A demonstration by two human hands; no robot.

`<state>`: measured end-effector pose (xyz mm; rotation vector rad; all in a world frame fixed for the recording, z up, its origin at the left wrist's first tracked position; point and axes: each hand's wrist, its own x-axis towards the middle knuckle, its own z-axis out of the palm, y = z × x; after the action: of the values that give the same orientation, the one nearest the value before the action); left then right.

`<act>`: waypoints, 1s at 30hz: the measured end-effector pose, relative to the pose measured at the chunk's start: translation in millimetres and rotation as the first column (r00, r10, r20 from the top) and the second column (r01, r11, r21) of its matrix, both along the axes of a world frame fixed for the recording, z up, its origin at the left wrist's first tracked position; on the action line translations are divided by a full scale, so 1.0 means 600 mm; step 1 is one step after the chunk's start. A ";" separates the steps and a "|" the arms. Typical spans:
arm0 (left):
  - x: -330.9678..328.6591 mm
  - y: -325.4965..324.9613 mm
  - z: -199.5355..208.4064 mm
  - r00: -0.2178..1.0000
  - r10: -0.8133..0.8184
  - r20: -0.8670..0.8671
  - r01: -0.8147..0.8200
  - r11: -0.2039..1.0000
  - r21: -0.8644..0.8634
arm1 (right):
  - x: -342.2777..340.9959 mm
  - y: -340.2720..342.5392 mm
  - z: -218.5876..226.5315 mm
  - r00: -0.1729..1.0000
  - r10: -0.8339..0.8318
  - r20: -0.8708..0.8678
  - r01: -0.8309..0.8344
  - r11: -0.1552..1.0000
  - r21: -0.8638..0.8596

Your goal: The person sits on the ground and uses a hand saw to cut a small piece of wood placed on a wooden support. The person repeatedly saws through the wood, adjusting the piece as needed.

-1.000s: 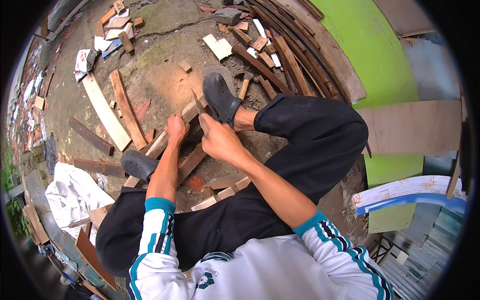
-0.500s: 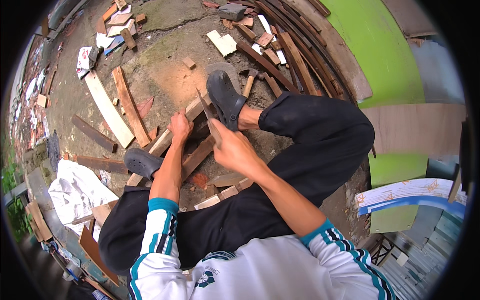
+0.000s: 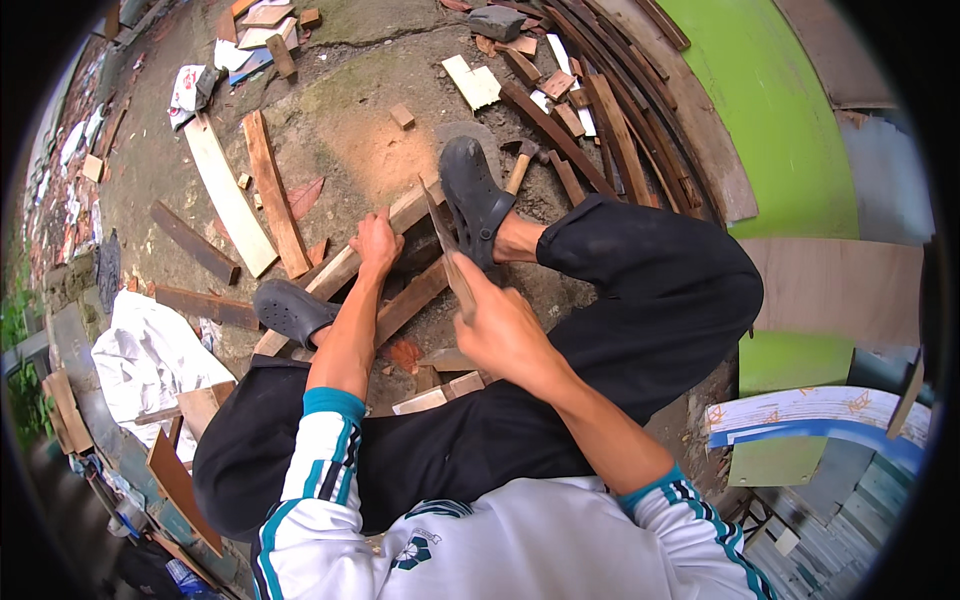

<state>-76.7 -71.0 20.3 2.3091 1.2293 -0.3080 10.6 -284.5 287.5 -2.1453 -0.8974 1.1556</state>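
My right hand (image 3: 505, 327) is closed round the wooden handle of a handsaw (image 3: 440, 220). The thin blade points away from me and lies across the far end of a long wooden beam (image 3: 337, 274). My left hand (image 3: 377, 243) grips this beam a short way left of the blade. My left foot, in a black clog (image 3: 288, 310), rests against the beam's near part. The other black clog (image 3: 472, 190) stands just right of the blade. Pale sawdust (image 3: 388, 160) is spread on the ground past the beam's end.
A claw hammer (image 3: 519, 165) lies beyond my right foot. Long dark planks (image 3: 620, 110) are stacked at the far right, beside a green panel (image 3: 790, 130). Loose boards (image 3: 270, 190) lie to the left, near a white sack (image 3: 150, 355). A small wood block (image 3: 402, 116) sits beyond the sawdust.
My right hand and the saw have drawn back toward me a little. My left hand keeps its grip on the beam. The whole view has shifted slightly.
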 end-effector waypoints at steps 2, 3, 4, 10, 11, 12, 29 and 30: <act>0.005 -0.010 -0.003 0.998 -0.006 0.056 0.004 1.000 0.030 | -0.031 -0.070 0.035 0.997 -0.067 -0.025 0.069 0.994 0.087; 0.005 -0.008 -0.005 0.999 -0.005 0.047 0.004 1.000 0.018 | -0.024 -0.056 0.026 0.998 -0.060 0.005 0.059 0.997 0.056; 0.004 -0.007 -0.005 0.999 -0.015 0.033 0.015 1.000 0.006 | -0.014 -0.030 0.003 0.998 -0.063 0.031 0.063 0.998 0.023; 0.036 -0.005 0.008 0.994 -0.091 0.052 0.093 0.995 -0.038 | 0.051 0.097 -0.133 0.978 -0.173 0.119 0.177 0.984 -0.022; 0.023 0.000 0.003 0.996 -0.083 0.045 0.085 0.996 -0.036 | 0.034 0.080 -0.111 0.986 -0.153 0.070 0.154 0.988 -0.014; 0.008 0.009 -0.002 0.998 -0.053 0.036 0.054 0.998 -0.025 | 0.016 0.047 -0.073 0.992 -0.120 0.023 0.120 0.993 0.001; 0.003 -0.002 -0.011 1.000 0.008 0.022 -0.008 1.000 0.004 | -0.014 -0.089 0.025 0.997 -0.045 0.055 0.034 0.981 0.193; 0.013 -0.010 -0.009 0.999 0.019 0.031 -0.021 0.999 0.037 | -0.014 -0.104 0.044 0.996 -0.078 0.052 0.062 0.961 0.268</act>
<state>-68.7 -76.9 14.7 2.3234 1.2527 -0.2438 2.4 -347.1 313.6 -1.9848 -0.9389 0.8819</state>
